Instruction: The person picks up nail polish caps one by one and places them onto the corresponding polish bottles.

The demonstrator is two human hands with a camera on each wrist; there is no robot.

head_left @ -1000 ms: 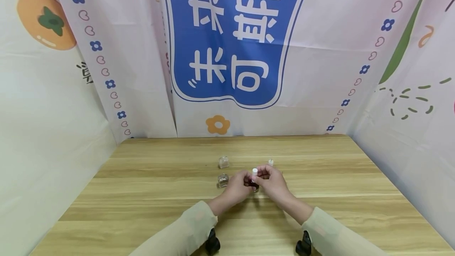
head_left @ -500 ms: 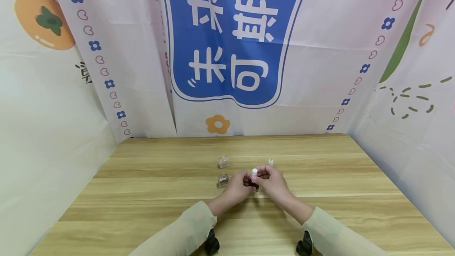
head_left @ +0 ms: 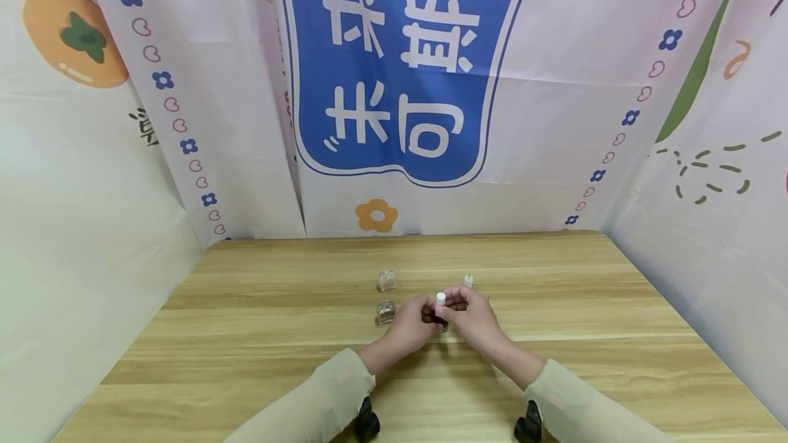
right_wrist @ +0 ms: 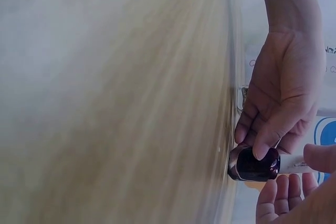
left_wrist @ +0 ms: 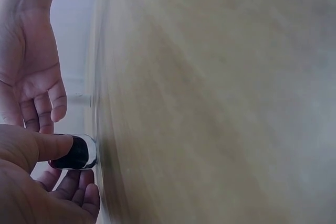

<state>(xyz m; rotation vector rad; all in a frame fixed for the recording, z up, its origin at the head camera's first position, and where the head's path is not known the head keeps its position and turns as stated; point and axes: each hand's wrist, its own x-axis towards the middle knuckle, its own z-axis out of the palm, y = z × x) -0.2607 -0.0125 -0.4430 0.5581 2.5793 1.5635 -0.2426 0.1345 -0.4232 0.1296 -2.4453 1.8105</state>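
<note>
In the head view, a dark nail polish bottle [head_left: 442, 325] stands on the table between both hands. My left hand [head_left: 411, 325] grips its glass body; in the right wrist view the left thumb and fingers lie around the dark purple glass [right_wrist: 252, 164]. On top is a white cap [head_left: 440, 299], which my right hand [head_left: 473, 316] pinches between thumb and fingers. The right wrist view has the cap [right_wrist: 292, 164] right at the bottle's neck. From the left wrist camera, the bottle [left_wrist: 76, 153] shows its base close to the tabletop.
Left of the hands sit a small glass bottle with speckled contents [head_left: 386, 312] and, behind it, a clear glass bottle [head_left: 387, 280]. A small white cap [head_left: 468, 281] stands beyond the right hand. Printed cloth [head_left: 542, 128] hangs around the wooden table [head_left: 258, 333].
</note>
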